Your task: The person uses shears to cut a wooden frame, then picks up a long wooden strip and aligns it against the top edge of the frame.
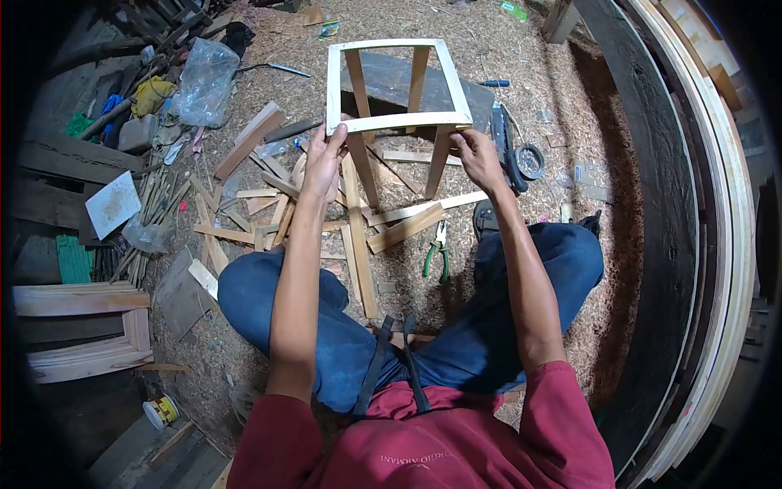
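Wooden frame (401,121) spans left hand (325,158) to right hand (479,155).

We can read "ORGIO ARMANI" in pale letters across the front of the dark red shirt (419,438); on the yellow-labelled tub (161,411), the print is too small for us.

Between two hands (324,159), one wooden frame (399,121) with four legs (437,163); nearer the body, one pair of pliers (440,243); rightward, one roll (530,176), probably tape.

Woodworking workshop; shavings (277,57) over floor (590,342); offcuts (358,261); pliers (440,244); perhaps wooden frames (81,302) at dim left edge.
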Motion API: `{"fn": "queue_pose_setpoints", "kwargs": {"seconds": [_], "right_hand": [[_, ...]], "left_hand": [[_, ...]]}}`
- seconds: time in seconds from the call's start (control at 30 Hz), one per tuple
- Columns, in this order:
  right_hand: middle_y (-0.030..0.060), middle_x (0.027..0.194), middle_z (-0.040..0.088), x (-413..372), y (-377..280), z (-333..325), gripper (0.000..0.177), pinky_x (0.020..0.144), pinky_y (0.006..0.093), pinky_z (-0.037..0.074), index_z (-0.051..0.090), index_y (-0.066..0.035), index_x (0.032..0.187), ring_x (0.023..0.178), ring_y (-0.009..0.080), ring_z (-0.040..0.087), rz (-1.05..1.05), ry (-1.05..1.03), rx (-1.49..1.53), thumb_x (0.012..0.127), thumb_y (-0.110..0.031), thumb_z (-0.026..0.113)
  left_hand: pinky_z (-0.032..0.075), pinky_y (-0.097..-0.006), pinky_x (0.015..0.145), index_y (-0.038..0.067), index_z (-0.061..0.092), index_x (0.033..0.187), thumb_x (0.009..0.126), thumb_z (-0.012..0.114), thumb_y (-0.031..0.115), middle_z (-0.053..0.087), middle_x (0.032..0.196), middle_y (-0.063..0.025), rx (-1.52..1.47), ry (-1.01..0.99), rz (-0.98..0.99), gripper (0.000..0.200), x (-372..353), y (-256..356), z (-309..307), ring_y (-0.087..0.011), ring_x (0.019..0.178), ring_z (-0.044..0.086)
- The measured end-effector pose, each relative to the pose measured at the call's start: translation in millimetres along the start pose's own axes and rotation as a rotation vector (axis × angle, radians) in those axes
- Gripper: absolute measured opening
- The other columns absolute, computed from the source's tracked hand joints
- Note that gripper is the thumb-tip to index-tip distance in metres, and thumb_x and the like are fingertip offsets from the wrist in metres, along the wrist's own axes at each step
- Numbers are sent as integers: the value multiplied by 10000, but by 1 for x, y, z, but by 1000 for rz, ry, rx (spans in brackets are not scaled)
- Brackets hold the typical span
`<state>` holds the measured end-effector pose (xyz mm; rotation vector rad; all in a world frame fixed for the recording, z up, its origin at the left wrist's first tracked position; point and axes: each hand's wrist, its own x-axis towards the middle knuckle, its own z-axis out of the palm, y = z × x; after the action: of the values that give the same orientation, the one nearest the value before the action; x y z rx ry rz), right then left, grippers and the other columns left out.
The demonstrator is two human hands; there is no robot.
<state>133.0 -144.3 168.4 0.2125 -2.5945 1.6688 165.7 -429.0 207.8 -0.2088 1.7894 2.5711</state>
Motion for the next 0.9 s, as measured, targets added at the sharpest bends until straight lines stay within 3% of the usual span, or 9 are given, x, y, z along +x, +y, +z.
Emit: {"fn": "queue_pose_setpoints", "kwargs": {"seconds": [0.27, 0.33, 0.37, 0.4, 0.5, 0.57, 0.67, 0.8, 0.9], "right_hand": [[222, 763, 634, 0, -1, -3, 244, 626, 385, 462, 650, 45, 998, 655, 296, 613, -23, -2, -57, 945, -175, 559], [222, 775, 636, 0, 2, -2, 249, 636, 390, 465, 643, 43, 1011, 671, 306, 617, -14, 4, -37, 949, -180, 550], [223, 787, 639, 1, 3, -2, 254, 647, 394, 468, 636, 40, 1023, 686, 317, 621, -5, 10, -15, 954, -185, 540], [223, 787, 639, 1, -1, -2, 254, 647, 394, 468, 636, 40, 1023, 686, 317, 621, -6, 8, -16, 954, -185, 540], [221, 830, 647, -2, -6, -1, 268, 674, 399, 475, 618, 34, 1061, 730, 326, 633, -10, -1, -78, 964, -196, 522], [226, 873, 651, -2, -2, 3, 274, 698, 402, 483, 605, 29, 1076, 771, 334, 642, -8, 0, -24, 968, -205, 514], [229, 881, 651, -2, -1, 5, 274, 710, 401, 486, 607, 26, 1072, 786, 338, 644, -6, 24, 31, 971, -211, 513], [229, 894, 654, -1, 7, 6, 278, 722, 399, 486, 608, 22, 1078, 799, 337, 644, -13, 23, -15, 975, -219, 514], [226, 897, 654, 1, 14, 7, 279, 727, 398, 484, 612, 17, 1082, 796, 333, 640, -2, 24, -7, 975, -224, 520]], "left_hand": [[468, -317, 895, 48, 496, 1306, 948, 632, 278, 618, 1156, -71, 170, 8, 5, 446, 2, -8, -9, -137, 1020, 595], [475, -341, 925, 16, 464, 1315, 905, 689, 193, 619, 1173, -86, 456, -120, 158, 500, -1, -7, -11, -159, 1045, 600], [490, -367, 926, -3, 439, 1314, 864, 715, 91, 609, 1207, -109, 548, -99, 128, 536, -4, -9, -11, -198, 1072, 607], [490, -367, 926, -3, 439, 1314, 864, 715, 91, 609, 1207, -109, 547, -97, 128, 536, -4, -10, -10, -198, 1072, 607], [507, -363, 875, -14, 497, 1274, 840, 734, 122, 645, 1150, -156, 596, 23, 91, 513, -6, -12, -13, -225, 1010, 645], [518, -374, 790, -53, 584, 1166, 821, 743, 159, 679, 993, -221, 990, -6, 73, 435, -6, -10, -19, -281, 883, 678], [504, -396, 726, -85, 637, 1049, 804, 754, 204, 666, 861, -264, 1058, 81, 152, 397, -1, -25, -20, -332, 788, 670], [486, -431, 684, -102, 631, 1012, 818, 734, 183, 651, 847, -270, 1006, 141, 336, 360, -1, -34, -18, -384, 743, 643], [480, -432, 683, -100, 629, 983, 826, 717, 162, 644, 826, -267, 1023, 152, 329, 318, -7, -32, -11, -411, 728, 619]]}}
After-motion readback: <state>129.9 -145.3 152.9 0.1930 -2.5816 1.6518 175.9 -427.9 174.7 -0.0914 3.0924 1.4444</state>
